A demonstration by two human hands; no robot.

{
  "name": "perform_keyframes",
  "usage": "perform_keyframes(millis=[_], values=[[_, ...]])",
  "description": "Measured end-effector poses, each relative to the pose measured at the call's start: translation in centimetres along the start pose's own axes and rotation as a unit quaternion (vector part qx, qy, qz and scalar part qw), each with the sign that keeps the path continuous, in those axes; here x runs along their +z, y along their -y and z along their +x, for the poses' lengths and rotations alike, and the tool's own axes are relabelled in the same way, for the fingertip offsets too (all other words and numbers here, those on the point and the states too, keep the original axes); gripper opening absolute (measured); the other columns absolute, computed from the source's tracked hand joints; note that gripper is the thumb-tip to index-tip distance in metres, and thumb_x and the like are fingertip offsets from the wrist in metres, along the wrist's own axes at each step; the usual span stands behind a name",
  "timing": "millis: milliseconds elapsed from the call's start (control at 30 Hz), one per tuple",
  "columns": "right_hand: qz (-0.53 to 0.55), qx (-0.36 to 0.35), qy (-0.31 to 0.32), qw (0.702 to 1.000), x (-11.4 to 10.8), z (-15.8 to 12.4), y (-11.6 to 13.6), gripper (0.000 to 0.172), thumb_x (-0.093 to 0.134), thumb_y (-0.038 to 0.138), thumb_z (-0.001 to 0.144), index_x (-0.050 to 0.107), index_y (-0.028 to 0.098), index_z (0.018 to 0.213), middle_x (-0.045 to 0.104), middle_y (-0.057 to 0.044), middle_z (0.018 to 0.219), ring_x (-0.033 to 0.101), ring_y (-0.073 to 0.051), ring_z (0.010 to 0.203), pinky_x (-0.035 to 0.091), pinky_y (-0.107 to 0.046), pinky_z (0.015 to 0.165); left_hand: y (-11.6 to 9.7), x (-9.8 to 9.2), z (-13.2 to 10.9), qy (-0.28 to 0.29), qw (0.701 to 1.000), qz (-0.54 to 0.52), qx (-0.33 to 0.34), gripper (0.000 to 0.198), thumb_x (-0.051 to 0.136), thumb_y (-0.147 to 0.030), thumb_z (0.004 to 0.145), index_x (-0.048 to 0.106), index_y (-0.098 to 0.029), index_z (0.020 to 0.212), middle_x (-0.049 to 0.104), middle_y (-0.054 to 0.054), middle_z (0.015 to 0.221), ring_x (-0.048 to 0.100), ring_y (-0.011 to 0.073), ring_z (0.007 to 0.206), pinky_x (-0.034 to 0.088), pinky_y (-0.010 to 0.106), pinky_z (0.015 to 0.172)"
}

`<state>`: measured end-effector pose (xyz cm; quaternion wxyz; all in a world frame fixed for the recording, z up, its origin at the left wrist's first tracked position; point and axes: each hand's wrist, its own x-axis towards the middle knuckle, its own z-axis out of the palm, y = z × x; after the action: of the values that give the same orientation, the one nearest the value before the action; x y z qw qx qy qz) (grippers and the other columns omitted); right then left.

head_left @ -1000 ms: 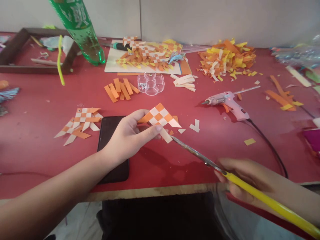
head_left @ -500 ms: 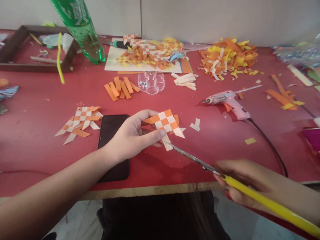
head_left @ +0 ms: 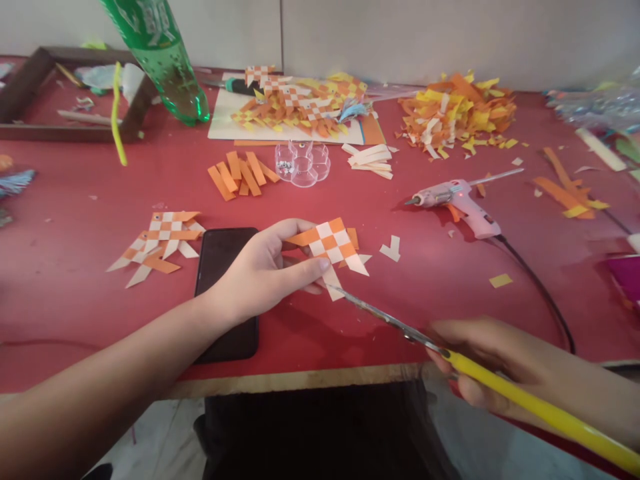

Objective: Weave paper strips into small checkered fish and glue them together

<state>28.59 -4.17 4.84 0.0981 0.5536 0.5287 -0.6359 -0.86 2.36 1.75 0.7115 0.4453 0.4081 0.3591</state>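
Note:
My left hand (head_left: 263, 270) pinches an orange-and-white woven paper fish (head_left: 331, 245) just above the red table, thumb underneath and fingers on top. Yellow-handled scissors (head_left: 390, 320) are gripped in my right hand (head_left: 493, 363) at the lower right. Their blade tips reach a white strip hanging from the woven piece's lower edge. A finished woven paper fish (head_left: 163, 241) lies flat to the left, beside a black phone (head_left: 225, 287) under my left wrist.
A pink glue gun (head_left: 457, 203) with its black cord lies at right. Orange strips (head_left: 243, 175), white strips (head_left: 370, 162) and a clear plastic flower-shaped box (head_left: 303, 165) sit mid-table. Woven pieces (head_left: 295, 103), a scrap pile (head_left: 457, 113), a green bottle (head_left: 163, 57) and a wooden frame (head_left: 30, 87) stand behind.
My left hand lowered and turned the woven piece slightly toward me a second ago. The scissors' tips moved left to meet its hanging white strip. Little has shifted over the last half second.

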Motion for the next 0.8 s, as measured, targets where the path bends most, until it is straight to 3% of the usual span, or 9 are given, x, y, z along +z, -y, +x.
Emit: perform_keyframes(millis=[233, 400, 800], values=[[0.02, 0.004, 0.011, 1.0, 0.07, -0.07, 0.28, 0.032, 0.07, 0.049, 0.073, 0.057, 0.021, 0.082, 0.052, 0.002, 0.074, 0.042, -0.012, 0.064, 0.034, -0.023, 0.055, 0.12, 0.0, -0.01, -0.005, 1.0, -0.012, -0.004, 0.026, 0.078, -0.025, 0.078, 0.062, -0.019, 0.098, 0.071, 0.0, 0.085, 0.072, 0.0145, 0.069, 0.064, 0.027, 0.067], [0.035, 0.003, 0.023, 0.999, 0.11, 0.01, -0.2, 0.033, 0.071, 0.048, 0.073, 0.054, 0.021, 0.082, 0.052, 0.002, 0.076, 0.042, -0.013, 0.067, 0.033, -0.023, 0.058, -0.06, 0.06, 0.02, 0.0, 0.999, -0.033, -0.021, 0.015, 0.07, -0.026, 0.085, 0.061, -0.018, 0.095, 0.071, 0.0, 0.075, 0.072, 0.0162, 0.067, 0.063, 0.026, 0.064], [0.025, -0.002, 0.032, 0.999, 0.07, 0.0, -0.25, 0.032, 0.068, 0.047, 0.078, 0.054, 0.02, 0.083, 0.051, 0.002, 0.077, 0.041, -0.012, 0.069, 0.035, -0.022, 0.06, 0.16, -0.19, 0.16, -0.022, 0.995, -0.088, -0.036, 0.01, 0.061, -0.027, 0.089, 0.064, -0.019, 0.084, 0.06, -0.004, 0.074, 0.07, 0.0136, 0.062, 0.064, 0.026, 0.058]])
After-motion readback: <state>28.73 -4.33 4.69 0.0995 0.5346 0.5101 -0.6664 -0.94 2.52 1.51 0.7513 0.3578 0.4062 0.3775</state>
